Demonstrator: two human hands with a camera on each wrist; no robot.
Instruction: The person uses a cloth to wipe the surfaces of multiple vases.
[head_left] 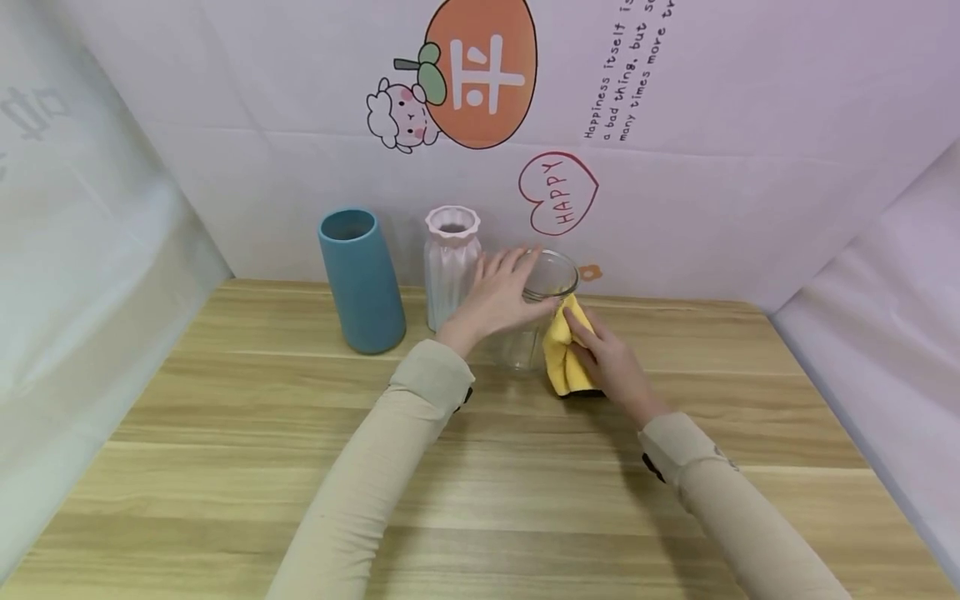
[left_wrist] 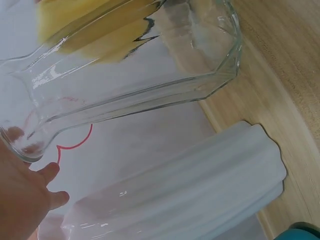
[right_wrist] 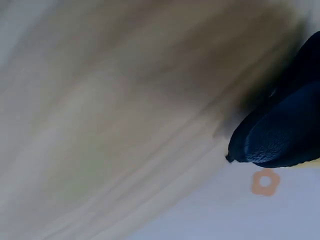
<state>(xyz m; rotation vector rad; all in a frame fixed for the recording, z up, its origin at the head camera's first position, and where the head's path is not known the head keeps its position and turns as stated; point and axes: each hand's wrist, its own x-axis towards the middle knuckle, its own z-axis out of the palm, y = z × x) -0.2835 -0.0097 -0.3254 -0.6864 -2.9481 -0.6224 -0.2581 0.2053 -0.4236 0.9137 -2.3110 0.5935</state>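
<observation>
A clear glass vase (head_left: pixel 522 348) stands near the back of the table. At its rim my left hand (head_left: pixel 497 298) holds on with the thumb in front; two of its fingers stick out free in the left wrist view, toward the pale ribbed vase (left_wrist: pixel 190 185). My right hand (head_left: pixel 617 365) grips a yellow cloth (head_left: pixel 561 354) with a dark edge, at the glass vase's right side. Through the glass (left_wrist: pixel 125 97), the cloth's yellow (left_wrist: pixel 100 37) shows in the left wrist view. Dark fabric (right_wrist: pixel 280 120) with a yellow sliver appears in the blurred right wrist view; the hand is hidden there.
Left of the ribbed vase, a tall blue vase (head_left: pixel 363 287) stands upright. A white printed sheet (head_left: pixel 675 217) hangs right behind the vases, and more white cloth (head_left: pixel 885 308) flanks the wooden table (head_left: pixel 480 508).
</observation>
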